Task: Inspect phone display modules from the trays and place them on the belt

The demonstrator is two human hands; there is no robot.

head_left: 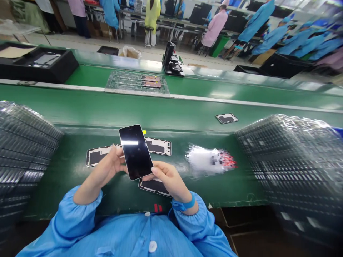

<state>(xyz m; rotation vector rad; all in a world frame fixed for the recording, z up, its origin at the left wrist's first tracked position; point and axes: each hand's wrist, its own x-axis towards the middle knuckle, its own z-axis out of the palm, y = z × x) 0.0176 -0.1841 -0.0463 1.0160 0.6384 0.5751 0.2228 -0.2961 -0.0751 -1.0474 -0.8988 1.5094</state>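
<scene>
Both hands hold a black glossy phone screen panel (135, 151) upright over the green work surface (80, 171). My left hand (109, 166) grips its left edge with fingers curled. My right hand (166, 178) pinches its lower right corner. Under the hands lie three phone frames: one at the left (93, 156), one behind the panel (160, 146), one below my right hand (154, 186). A pile of small clear film tabs with red ends (210, 160) lies to the right.
Tall stacks of plastic trays wrapped in film stand at the left (24, 150) and right (292, 160). A green conveyor belt (171, 107) carries another phone frame (226, 118). Beyond it lie a clear tray (138, 81) and black fixtures (173, 60). Workers in coats stand far behind.
</scene>
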